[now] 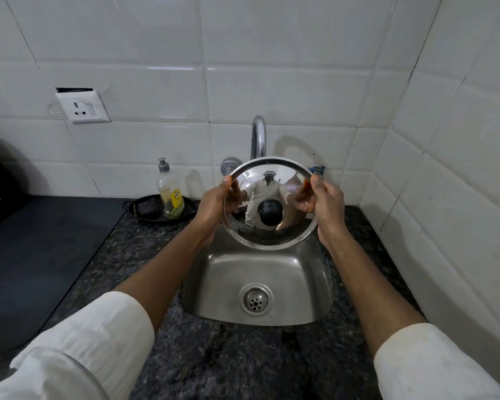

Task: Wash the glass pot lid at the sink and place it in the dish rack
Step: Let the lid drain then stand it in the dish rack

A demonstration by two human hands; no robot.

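Lid (267, 197) is being gripped by its rim in left hand (214, 203) and right hand (328, 204) over the sink's (214, 272) back edge — tap (259, 137) dry, so washing seems unstarted; next, water.

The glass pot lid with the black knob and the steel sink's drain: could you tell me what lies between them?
Nothing: in the head view, the glass lid hangs above bare steel basin down to the drain.

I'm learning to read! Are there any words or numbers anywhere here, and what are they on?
Soap bottle, yellow label: there is print, but too small and blurred to read.
Wall socket: no words or numbers show.
Glass pot lid, held by the left hand and right hand: no writing shows.
Nothing here can be read.
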